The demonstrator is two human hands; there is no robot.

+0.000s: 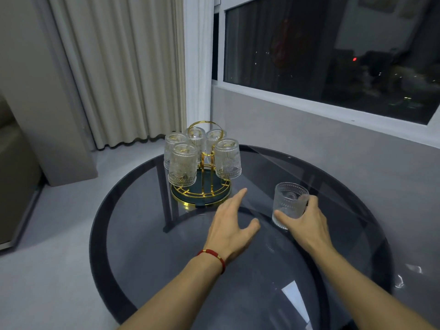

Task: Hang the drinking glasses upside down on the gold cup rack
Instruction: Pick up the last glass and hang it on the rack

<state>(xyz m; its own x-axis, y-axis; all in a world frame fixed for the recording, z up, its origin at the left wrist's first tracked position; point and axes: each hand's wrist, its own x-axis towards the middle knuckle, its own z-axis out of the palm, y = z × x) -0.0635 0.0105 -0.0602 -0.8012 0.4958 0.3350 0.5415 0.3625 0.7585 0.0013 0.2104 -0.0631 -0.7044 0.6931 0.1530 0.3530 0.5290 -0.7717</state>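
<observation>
The gold cup rack (202, 198) stands on a round dark tray at the far side of the glass table. Several embossed clear glasses hang upside down on it, the nearest two at front left (182, 165) and front right (228, 158). One more embossed glass (289, 203) stands upright on the table to the right of the rack. My right hand (306, 222) is wrapped around it from the near side. My left hand (232, 222) hovers open, fingers spread, just in front of the rack's tray and holds nothing. A red cord bracelet sits on that wrist.
The round smoked-glass table (133, 234) has a dark rim and dark legs seen through the top. Cream curtains (123, 67) hang behind the rack. A dark window (333, 48) runs along the right wall, close to the table's far edge. A sofa edge (14, 177) is at left.
</observation>
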